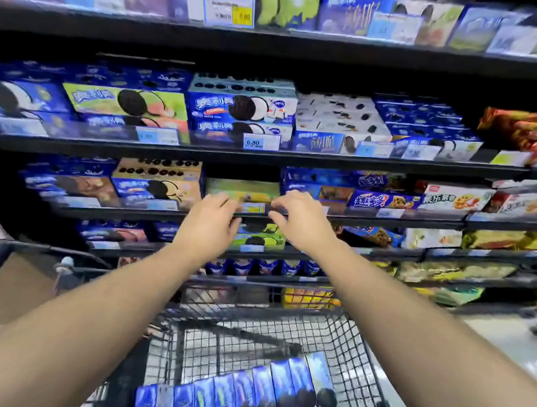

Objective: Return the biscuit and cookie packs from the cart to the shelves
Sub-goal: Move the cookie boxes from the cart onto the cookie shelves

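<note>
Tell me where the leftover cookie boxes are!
Head view, bottom middle: the blue cookie boxes stand in a row inside the black wire cart, at its near end.

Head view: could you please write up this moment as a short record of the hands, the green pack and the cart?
left hand: at the shelf edge, left of the price tag; grip unclear
right hand: same edge, right of the tag; grip unclear
green pack: lies flat on the shelf, behind the hands
cart: holds a row of blue packs standing on edge
</note>
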Motion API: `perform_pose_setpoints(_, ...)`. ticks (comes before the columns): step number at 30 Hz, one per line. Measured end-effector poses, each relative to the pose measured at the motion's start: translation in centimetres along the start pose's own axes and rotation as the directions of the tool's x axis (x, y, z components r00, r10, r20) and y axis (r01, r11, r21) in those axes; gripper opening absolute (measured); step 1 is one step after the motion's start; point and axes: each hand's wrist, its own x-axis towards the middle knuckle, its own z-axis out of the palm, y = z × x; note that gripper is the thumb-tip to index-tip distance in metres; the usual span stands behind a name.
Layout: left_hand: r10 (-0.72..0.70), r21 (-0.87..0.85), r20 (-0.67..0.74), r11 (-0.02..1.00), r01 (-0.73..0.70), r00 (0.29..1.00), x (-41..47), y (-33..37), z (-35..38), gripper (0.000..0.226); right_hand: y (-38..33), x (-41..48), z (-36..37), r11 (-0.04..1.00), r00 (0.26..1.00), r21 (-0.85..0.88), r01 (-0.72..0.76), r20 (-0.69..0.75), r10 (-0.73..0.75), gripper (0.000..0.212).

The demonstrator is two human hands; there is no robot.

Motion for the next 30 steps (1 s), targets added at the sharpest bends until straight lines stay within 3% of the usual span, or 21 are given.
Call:
perform_pose_setpoints(6, -0.064, 0.08, 0.229, 0.996, 0.047, 0.971, -12.2, -3.5, 6.2, 0.02, -2.6, -5.9, 12.3, 0.991, 0.93, 0.1, -0.093, 0.365, 0.051, 0.025)
perform_pose_setpoints(9, -0.183, 0.184, 0.378, 0.976, 0.12, 0.907, -18.0, -5.6, 10.0, 0.028, -3.6, -8.8, 19.2, 0.98, 0.869, 0.15, -0.134, 0.493, 0.043, 0.026)
perform_pose_setpoints(13, -0.348, 0.296, 0.562, 0.932, 0.21, 0.751, -24.4, -7.3, 14.3, 0.041, -4.8, -12.3, 27.6, 0.969, 0.744, 0.177, -0.171, 0.668, 0.009, 0.034)
perform_pose_setpoints(18, -0.451, 0.463, 0.74, 0.88, 0.108, 0.498, -30.5, -9.1, 16.7, 0.06, -7.1, -14.9, 34.5, 0.947, 0.64, 0.229, -0.224, 0.767, -0.034, 0.043)
perform_pose_setpoints(22, -0.476, 0.503, 0.806, 0.864, 0.016, 0.353, -33.2, -10.3, 18.3, 0.069, -9.4, -15.1, 38.6, 0.916, 0.544, 0.282, -0.287, 0.834, -0.086, 0.062)
perform_pose_setpoints(26, -0.457, 0.515, 0.823, 0.851, -0.106, 0.337, -35.1, -10.7, 20.1, 0.07, -11.0, -15.1, 42.5, 0.823, 0.459, 0.325, -0.466, 0.884, -0.089, 0.079)
perform_pose_setpoints(30, -0.438, 0.518, 0.834, 0.831, -0.203, 0.336, -36.0, -10.8, 20.7, 0.071, -11.3, -15.2, 45.4, 0.83, 0.411, 0.282, -0.481, 0.909, -0.07, 0.086)
